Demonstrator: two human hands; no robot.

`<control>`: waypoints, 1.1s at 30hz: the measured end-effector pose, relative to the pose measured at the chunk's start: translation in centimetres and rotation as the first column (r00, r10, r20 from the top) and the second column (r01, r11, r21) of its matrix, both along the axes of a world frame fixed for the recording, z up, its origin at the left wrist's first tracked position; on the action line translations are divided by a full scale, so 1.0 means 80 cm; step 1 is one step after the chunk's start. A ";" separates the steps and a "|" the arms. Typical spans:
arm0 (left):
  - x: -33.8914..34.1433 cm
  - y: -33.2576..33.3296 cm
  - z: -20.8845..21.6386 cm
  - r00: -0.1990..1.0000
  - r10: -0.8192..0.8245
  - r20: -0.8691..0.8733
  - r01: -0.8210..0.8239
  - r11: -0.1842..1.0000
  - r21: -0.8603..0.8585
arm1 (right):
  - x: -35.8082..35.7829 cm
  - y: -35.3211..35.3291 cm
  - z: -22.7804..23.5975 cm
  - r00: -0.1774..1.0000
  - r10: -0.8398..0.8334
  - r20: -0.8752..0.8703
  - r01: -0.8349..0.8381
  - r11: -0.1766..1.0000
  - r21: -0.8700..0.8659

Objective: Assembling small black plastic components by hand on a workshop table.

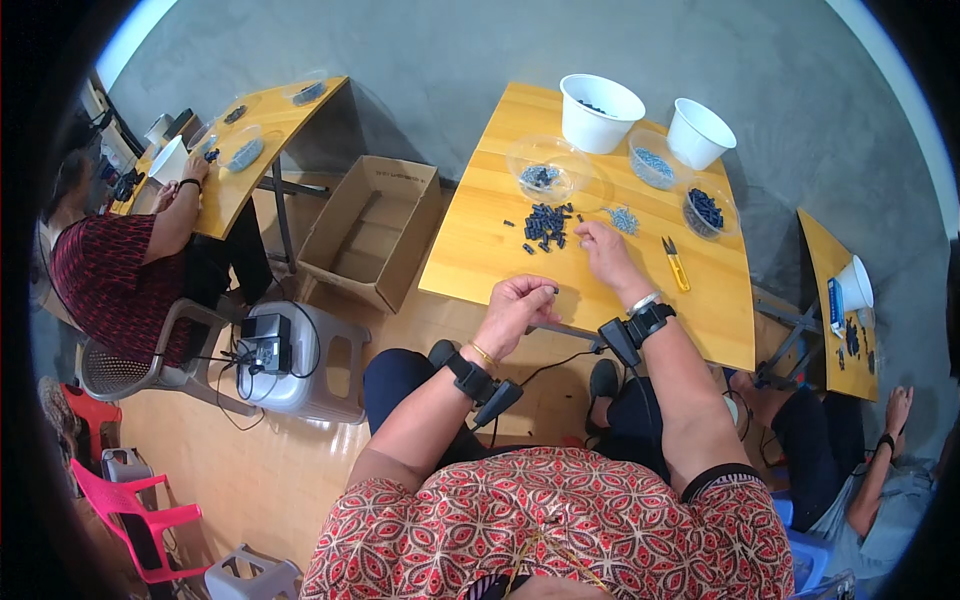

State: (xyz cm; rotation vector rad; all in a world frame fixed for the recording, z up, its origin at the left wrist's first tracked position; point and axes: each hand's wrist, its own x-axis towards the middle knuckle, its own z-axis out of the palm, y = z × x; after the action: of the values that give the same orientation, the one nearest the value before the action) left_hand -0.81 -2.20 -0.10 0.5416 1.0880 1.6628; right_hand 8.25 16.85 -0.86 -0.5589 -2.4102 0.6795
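Observation:
My left hand (515,312), raised at the table's near edge, pinches a small dark plastic piece (554,290) between thumb and fingertips. My right hand (606,252) is low over the tabletop, its fingers drawn together; whether anything is between them is too small to tell. Just left of its fingertips lies a loose pile of short black plastic parts (546,224). Beyond the right hand is a small heap of silvery screws (623,219). Yellow-handled thread snips (677,266) lie to the right of that hand.
On the wooden table (470,250) are clear bowls of screws (653,164), dark parts (706,210) and mixed small pieces (541,176), plus two white tubs (600,115) (699,135). A cardboard box (372,228) stands left on the floor. Other people work at tables on both sides.

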 end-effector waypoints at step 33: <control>0.019 -0.033 0.036 0.997 -0.044 0.061 0.040 0.997 0.071 | 0.083 -0.103 0.028 0.942 -0.018 -0.336 -0.199 0.775 -0.600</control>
State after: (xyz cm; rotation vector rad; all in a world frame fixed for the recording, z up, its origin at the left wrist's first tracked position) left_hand 0.70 -4.81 2.79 0.5501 0.9696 1.6752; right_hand 14.91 8.61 1.38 -0.5304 -1.8710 1.5247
